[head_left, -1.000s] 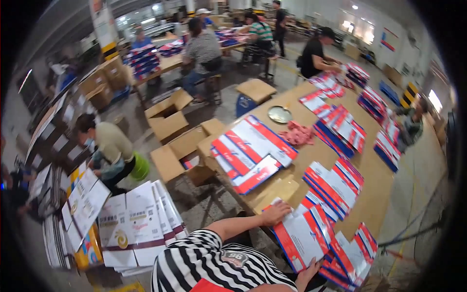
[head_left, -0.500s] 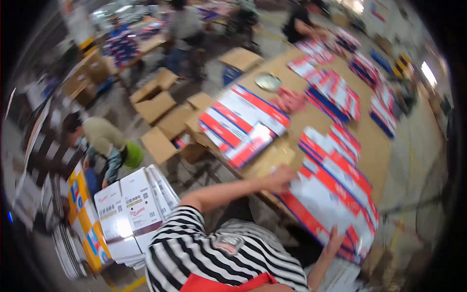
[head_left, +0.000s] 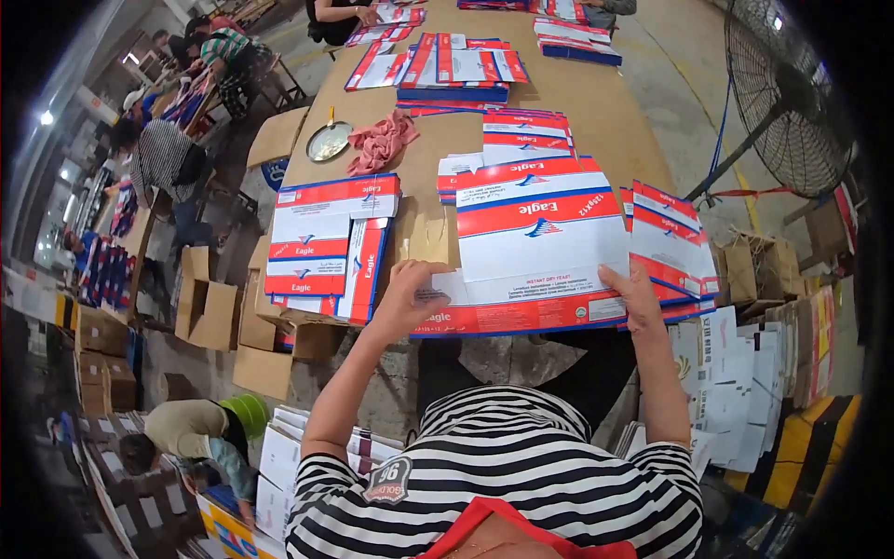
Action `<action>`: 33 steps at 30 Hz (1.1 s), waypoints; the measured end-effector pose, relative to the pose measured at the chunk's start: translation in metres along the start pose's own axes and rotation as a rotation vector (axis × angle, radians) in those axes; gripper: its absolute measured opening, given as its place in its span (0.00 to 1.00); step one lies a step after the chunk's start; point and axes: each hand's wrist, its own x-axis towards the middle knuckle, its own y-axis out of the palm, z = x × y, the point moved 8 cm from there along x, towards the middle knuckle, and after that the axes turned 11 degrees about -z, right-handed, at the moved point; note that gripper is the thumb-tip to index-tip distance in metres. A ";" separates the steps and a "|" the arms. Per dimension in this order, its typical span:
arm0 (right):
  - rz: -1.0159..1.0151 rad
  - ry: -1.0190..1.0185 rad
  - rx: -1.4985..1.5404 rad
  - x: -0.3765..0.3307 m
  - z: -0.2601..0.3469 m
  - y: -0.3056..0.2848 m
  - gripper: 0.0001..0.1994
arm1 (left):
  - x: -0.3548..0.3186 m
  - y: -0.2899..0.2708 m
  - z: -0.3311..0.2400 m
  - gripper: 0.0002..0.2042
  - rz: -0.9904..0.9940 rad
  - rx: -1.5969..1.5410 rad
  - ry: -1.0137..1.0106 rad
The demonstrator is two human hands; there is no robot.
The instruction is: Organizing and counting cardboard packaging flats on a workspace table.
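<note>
A flat red, white and blue printed carton lies at the table's near edge, its lower red strip over the edge. At its near left corner, my left hand has its fingers curled round a white-and-red flap. My right hand grips the carton's right side, thumb on top and other fingers hidden beneath. To the left rests a stack of similar cartons, one turned crosswise. Another pile of cartons sits just right of my right hand, and more cartons lie beyond the held one.
Further up the table are a round dish, a crumpled pink cloth and more carton stacks. A large fan stands at right. Open cardboard boxes sit left, and a person bends low nearby.
My view has turned, bringing the table straight ahead and the fan into sight. My left hand has gone from the carton's side to its near left flap; my right hand stays on the carton.
</note>
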 end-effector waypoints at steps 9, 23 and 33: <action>-0.007 -0.040 0.045 -0.006 0.004 -0.003 0.17 | -0.004 -0.013 -0.026 0.12 -0.099 0.191 0.205; -0.060 0.050 0.157 -0.002 -0.002 -0.011 0.19 | -0.012 -0.023 -0.072 0.09 -0.267 0.379 0.571; -0.094 -0.317 -0.055 0.079 -0.016 -0.012 0.21 | 0.004 -0.014 -0.044 0.10 -0.524 0.451 0.474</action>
